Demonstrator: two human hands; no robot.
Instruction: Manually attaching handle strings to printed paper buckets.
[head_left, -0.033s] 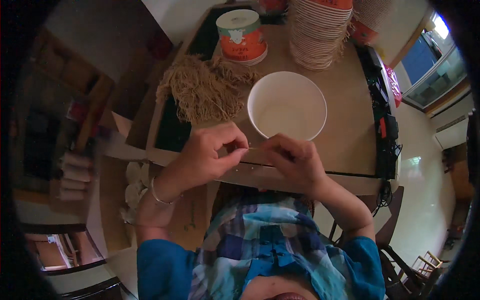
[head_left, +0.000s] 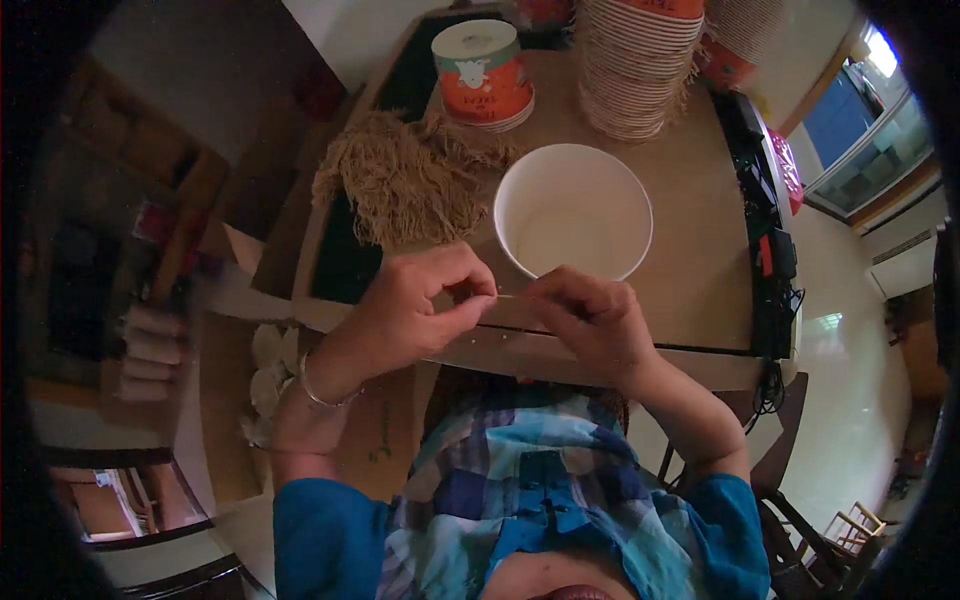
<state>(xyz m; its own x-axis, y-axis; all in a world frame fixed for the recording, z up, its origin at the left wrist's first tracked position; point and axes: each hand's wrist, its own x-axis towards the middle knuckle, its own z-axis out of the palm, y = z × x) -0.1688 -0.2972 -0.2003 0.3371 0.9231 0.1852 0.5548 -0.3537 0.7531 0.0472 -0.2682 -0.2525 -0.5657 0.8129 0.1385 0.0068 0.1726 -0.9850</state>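
Note:
Close together over the table's near edge, my left hand [head_left: 425, 300] and my right hand [head_left: 598, 318] each pinch with thumb and fingertips. A thin, pale tan strand [head_left: 507, 296] stretches across the short gap between them, its ends hidden in the fingers. Just beyond my right hand stands a large paper tub [head_left: 600, 190] with its open mouth up, showing a plain white inside. A loose heap of tan twine strands [head_left: 405, 185] lies on the table beyond my left hand.
Behind the twine, an orange and green printed tub [head_left: 485, 85] sits upside down. A tall stack of nested tubs [head_left: 638, 85] rises at the back, strands hanging along it. Black devices with cables [head_left: 775, 260] line the table's right edge. A cardboard box [head_left: 385, 425] stands below left.

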